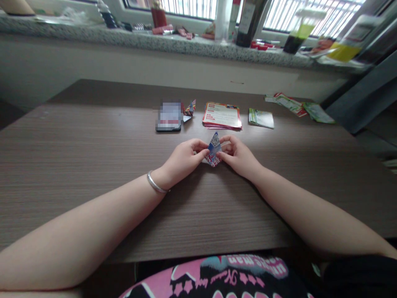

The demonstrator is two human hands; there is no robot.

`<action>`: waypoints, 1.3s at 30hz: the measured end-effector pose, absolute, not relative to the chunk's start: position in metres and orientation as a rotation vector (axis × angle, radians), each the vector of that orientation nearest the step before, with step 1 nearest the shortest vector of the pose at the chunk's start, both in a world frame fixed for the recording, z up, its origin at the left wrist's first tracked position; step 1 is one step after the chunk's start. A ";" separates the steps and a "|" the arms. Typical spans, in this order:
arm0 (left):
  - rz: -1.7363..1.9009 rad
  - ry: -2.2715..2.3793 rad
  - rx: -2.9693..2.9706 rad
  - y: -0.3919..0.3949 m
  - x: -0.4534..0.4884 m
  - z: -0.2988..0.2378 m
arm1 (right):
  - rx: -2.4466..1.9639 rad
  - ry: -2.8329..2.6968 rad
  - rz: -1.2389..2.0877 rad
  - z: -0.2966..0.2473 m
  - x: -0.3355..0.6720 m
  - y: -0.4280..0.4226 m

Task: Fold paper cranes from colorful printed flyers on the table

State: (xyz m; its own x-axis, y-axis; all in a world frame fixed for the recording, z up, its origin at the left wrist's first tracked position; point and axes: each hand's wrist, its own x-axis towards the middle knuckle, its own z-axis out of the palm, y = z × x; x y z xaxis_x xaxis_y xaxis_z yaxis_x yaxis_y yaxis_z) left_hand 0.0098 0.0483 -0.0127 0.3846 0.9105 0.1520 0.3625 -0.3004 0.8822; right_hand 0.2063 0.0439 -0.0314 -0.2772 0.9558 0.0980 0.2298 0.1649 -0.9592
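Both hands pinch one small folded paper piece (214,150) between them: the left hand (182,159) grips from nine o'clock, the right hand (238,156) from three o'clock, equally near. Its long axis runs twelve to six, tip up, over the table (93,165). At twelve o'clock lies a leaflet stack (222,116), a phone (169,116) at eleven

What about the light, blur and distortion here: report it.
Head view: daylight from the barred window overexposes the panes; sill bottles are soft and the edges bend, fisheye-like; the phone screen is pixelated; the hands and the folded paper are fairly sharp.
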 end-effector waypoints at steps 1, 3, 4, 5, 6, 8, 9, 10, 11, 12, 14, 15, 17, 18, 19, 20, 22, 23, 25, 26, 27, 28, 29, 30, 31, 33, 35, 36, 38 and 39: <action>0.866 1.130 1.911 0.049 0.009 -0.012 | -1.169 -1.676 1.141 -0.032 0.207 0.044; 0.849 1.168 1.997 0.050 0.009 -0.012 | -1.199 -1.707 1.095 -0.032 0.207 0.044; 0.837 1.178 2.009 0.051 0.008 -0.012 | -1.212 -1.717 1.073 -0.033 0.207 0.044; 0.820 1.181 2.008 0.051 0.008 -0.012 | -1.224 -1.725 1.054 -0.033 0.207 0.044; 0.803 1.178 2.008 0.051 0.008 -0.013 | -1.234 -1.731 1.036 -0.033 0.207 0.044; 0.773 1.175 2.055 0.052 0.008 -0.014 | -1.251 -1.748 1.003 -0.032 0.207 0.043; 0.760 1.180 2.113 0.052 0.007 -0.015 | -1.261 -1.763 0.981 -0.031 0.207 0.043; 0.751 1.191 2.181 0.052 0.007 -0.015 | -1.275 -1.784 0.950 -0.029 0.207 0.042; 0.744 1.204 2.248 0.052 0.006 -0.015 | -1.291 -1.809 0.912 -0.028 0.207 0.041; 0.737 1.218 2.307 0.051 0.006 -0.015 | -1.309 -1.839 0.868 -0.026 0.207 0.040; 0.717 1.227 2.410 0.051 0.005 -0.015 | -1.348 -1.900 0.772 -0.023 0.207 0.038; 0.709 1.223 2.449 0.051 0.004 -0.015 | -1.366 -1.928 0.729 -0.021 0.207 0.037; 0.719 1.220 2.479 0.051 0.004 -0.015 | -1.393 -1.969 0.654 -0.020 0.207 0.036; 0.736 1.226 2.471 0.051 0.004 -0.016 | -1.400 -1.984 0.618 -0.019 0.207 0.037; 0.754 1.234 2.456 0.051 0.004 -0.017 | -1.400 -1.996 0.584 -0.020 0.207 0.037; 0.771 1.239 2.446 0.051 0.004 -0.017 | -1.393 -2.013 0.548 -0.020 0.208 0.038; 0.762 1.207 2.494 0.051 0.004 -0.017 | -1.367 -2.075 0.464 -0.022 0.209 0.039; 0.736 1.174 2.547 0.052 0.004 -0.017 | -1.353 -2.120 0.421 -0.023 0.210 0.040; 0.679 1.118 2.658 0.051 0.005 -0.016 | -1.332 -2.208 0.345 -0.025 0.210 0.041; 0.656 1.108 2.705 0.051 0.005 -0.015 | -1.326 -2.240 0.312 -0.025 0.210 0.041; 0.638 1.108 2.745 0.051 0.005 -0.014 | -1.321 -2.263 0.282 -0.025 0.210 0.040; 0.623 1.108 2.782 0.050 0.005 -0.012 | -1.316 -2.280 0.253 -0.024 0.211 0.040; 0.605 1.101 2.816 0.049 0.005 -0.011 | -1.309 -2.297 0.222 -0.023 0.210 0.039; 0.583 1.086 2.843 0.049 0.005 -0.010 | -1.296 -2.316 0.190 -0.022 0.210 0.038; 0.557 1.068 2.860 0.048 0.005 -0.009 | -1.274 -2.343 0.161 -0.021 0.210 0.037; 0.517 1.044 2.861 0.048 0.004 -0.008 | -1.208 -2.410 0.114 -0.018 0.211 0.036; 0.496 1.050 2.845 0.047 0.004 -0.007 | -1.135 -2.477 0.086 -0.015 0.212 0.035; 0.490 1.056 2.841 0.047 0.004 -0.007 | -1.108 -2.503 0.077 -0.014 0.212 0.034; 0.478 1.069 2.838 0.047 0.005 -0.007 | -1.064 -2.545 0.067 -0.012 0.214 0.033; 0.476 1.075 2.839 0.047 0.005 -0.007 | -1.038 -2.565 0.065 -0.011 0.215 0.032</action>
